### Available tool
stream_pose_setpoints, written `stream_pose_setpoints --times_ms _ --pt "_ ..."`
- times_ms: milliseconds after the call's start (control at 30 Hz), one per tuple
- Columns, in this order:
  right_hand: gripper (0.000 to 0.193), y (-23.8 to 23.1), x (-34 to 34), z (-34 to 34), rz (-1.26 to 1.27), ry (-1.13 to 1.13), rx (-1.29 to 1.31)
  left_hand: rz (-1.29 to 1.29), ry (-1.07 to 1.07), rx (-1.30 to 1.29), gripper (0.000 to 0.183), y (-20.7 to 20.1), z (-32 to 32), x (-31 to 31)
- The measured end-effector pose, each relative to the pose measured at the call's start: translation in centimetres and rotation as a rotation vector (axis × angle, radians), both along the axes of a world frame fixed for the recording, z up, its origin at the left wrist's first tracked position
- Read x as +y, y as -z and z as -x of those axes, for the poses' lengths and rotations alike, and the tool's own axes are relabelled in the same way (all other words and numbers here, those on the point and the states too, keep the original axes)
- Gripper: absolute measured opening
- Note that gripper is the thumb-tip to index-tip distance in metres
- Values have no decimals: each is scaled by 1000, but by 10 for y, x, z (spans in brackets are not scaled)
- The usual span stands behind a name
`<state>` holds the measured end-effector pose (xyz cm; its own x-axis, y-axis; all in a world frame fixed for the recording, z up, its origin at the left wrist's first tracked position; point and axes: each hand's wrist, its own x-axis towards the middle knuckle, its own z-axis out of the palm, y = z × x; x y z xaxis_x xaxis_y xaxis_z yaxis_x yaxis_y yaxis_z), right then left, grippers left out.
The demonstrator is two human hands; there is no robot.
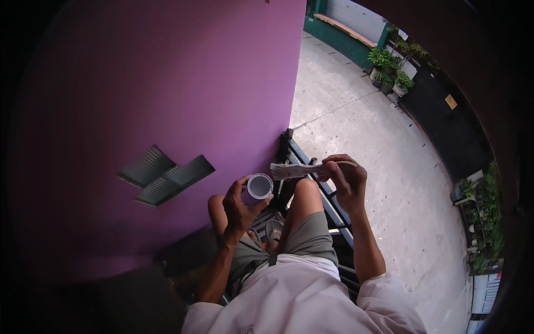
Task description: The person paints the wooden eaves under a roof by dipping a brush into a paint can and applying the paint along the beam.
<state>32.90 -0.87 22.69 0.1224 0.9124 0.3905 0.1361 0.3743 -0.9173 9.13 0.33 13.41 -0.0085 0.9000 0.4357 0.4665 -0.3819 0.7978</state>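
Outdoor setting. A purple wall (239, 72), with two slatted vents (177, 181), fills the left side; pale concrete ground (356, 122) lies to the right, with potted plants (386, 72) and a dark gate (431, 106) along its far edge. Black metal frame (300, 149) beside the wall's corner, below the hands.

Paintbrush (295, 171): held in the air above the knees, long axis nearly level across the view, bristles pointing left, handle running right. Cup (260, 186): mouth up toward the camera, just beside the bristle end; contact cannot be told.

Left hand (238, 209): curled around the cup's side. Right hand (350, 181): fingers and thumb closed on the brush handle.
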Motion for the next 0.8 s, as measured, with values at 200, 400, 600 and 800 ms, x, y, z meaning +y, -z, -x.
stream_pose_setpoints --times_ms 200,400,600,800 --pt "6 -5 2 25 -155 -108 -413 -78 34 1 61 14 3 -5" --pt "10 -5 3 42 -163 -269 -557 -78 15 40 63 31 7 -9" --pt "10 11 11 50 -140 -317 -718 -80 17 136 68 35 6 -8" --pt "12 20 29 51 -250 -317 -782 -121 52 184 70 34 2 3"
